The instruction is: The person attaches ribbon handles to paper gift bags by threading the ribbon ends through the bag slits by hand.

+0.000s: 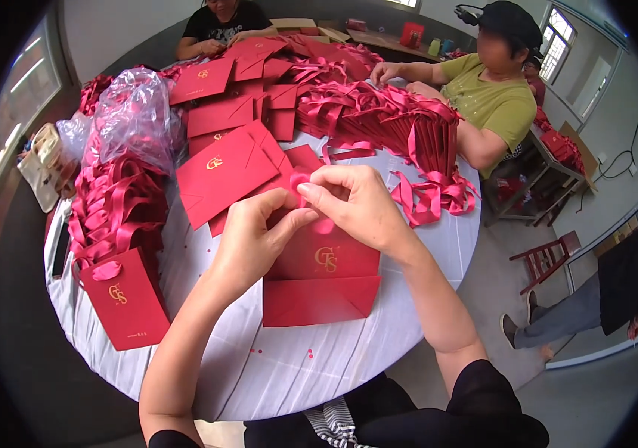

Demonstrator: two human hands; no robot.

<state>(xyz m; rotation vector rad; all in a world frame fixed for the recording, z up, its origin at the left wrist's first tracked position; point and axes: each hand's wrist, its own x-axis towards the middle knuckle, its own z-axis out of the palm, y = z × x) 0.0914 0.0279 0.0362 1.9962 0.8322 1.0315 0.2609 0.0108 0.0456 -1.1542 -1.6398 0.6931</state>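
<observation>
A red paper gift bag [300,302] with a gold emblem lies flat in front of me, its folded bottom toward me. Over its top end my left hand [255,228] and my right hand [356,205] meet, thumbs and fingertips pinching a pink-red satin ribbon [300,181]. Part of the ribbon is hidden behind my fingers. Just beyond my left hand lies a stack of flat red bags [222,172]. At the left, another red bag [126,302] with a ribbon at its top leans against a row of ribboned bags [125,209].
The round table wears a white cloth [214,396] with small red dots. Clear plastic wrap [132,112] covers bags at the left. A long row of ribboned bags [401,123] stands at the right. Two co-workers sit across; another person stands at the right, near a red stool [543,261].
</observation>
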